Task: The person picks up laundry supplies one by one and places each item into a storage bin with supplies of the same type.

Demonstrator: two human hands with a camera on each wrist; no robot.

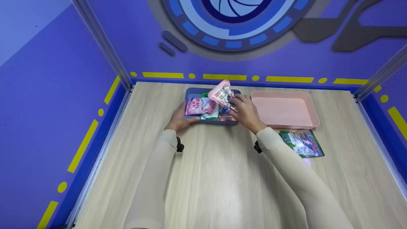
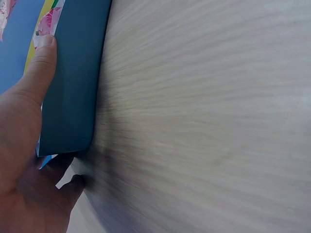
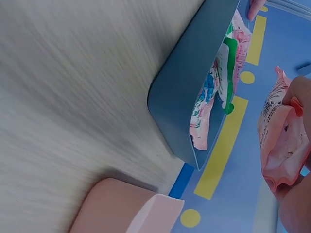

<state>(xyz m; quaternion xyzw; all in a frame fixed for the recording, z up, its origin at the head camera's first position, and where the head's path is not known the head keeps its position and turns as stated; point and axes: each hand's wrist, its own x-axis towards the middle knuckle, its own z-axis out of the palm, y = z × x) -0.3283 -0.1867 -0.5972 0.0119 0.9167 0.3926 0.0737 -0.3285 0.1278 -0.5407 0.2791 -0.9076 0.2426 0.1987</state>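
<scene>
A blue-grey tray (image 1: 214, 122) holds several snack packets, among them a pink one (image 1: 197, 107) at its left and a green-edged one (image 3: 229, 68). My left hand (image 1: 178, 120) grips the tray's left front corner. In the left wrist view its thumb lies along the tray wall (image 2: 73, 87), while the other fingers reach round the end. Above the tray, my right hand (image 1: 247, 112) pinches a pink-and-white snack packet (image 1: 221, 91) by its lower right part. The right wrist view shows this packet (image 3: 279, 138) raised clear of the tray, its surface creased.
Right of the blue-grey tray stands a pink tray (image 1: 283, 111) with nothing in it. A green-edged packet (image 1: 303, 143) lies on the wooden table (image 1: 210, 190) in front of it, beside the right forearm. Blue printed walls (image 1: 270, 66) enclose the table's back and sides.
</scene>
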